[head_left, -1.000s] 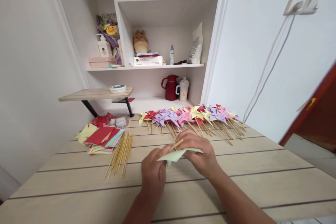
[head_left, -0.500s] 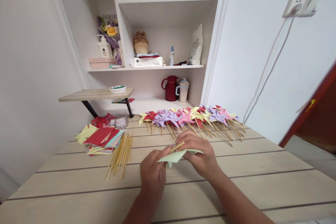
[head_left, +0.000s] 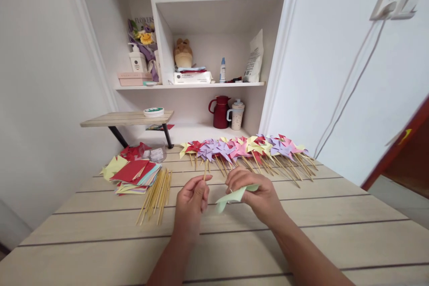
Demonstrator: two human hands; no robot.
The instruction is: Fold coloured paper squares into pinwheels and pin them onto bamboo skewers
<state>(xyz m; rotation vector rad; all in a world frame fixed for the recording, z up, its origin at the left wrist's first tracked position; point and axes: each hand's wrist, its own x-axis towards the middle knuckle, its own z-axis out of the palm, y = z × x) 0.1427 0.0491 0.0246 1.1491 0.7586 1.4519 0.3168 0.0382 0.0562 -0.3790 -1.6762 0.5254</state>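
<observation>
My left hand (head_left: 193, 199) is closed on a thin wooden stick (head_left: 205, 170), which points up and away between thumb and fingers. To its right, my right hand (head_left: 253, 192) pinches a pale green paper pinwheel (head_left: 236, 195), its blades curling toward me. The stick and the green paper are apart. Beyond both hands lies a long row of finished paper pinwheels (head_left: 214, 149) in purple, pink, red and yellow, their sticks toward me. Left of my left hand is a bundle of loose wooden sticks (head_left: 157, 196).
A pile of coloured paper squares (head_left: 136, 174) lies at the left, with a clear plastic box (head_left: 156, 154) behind it. A small raised stand (head_left: 124, 119) rises at the back left. Shelves (head_left: 208, 85) with a red jug (head_left: 221, 111) and a cup (head_left: 237, 115) border the table (head_left: 217, 254).
My hands have moved apart. The stick, which was against the green pinwheel, is now upright in my left hand, while the pinwheel stays in my right.
</observation>
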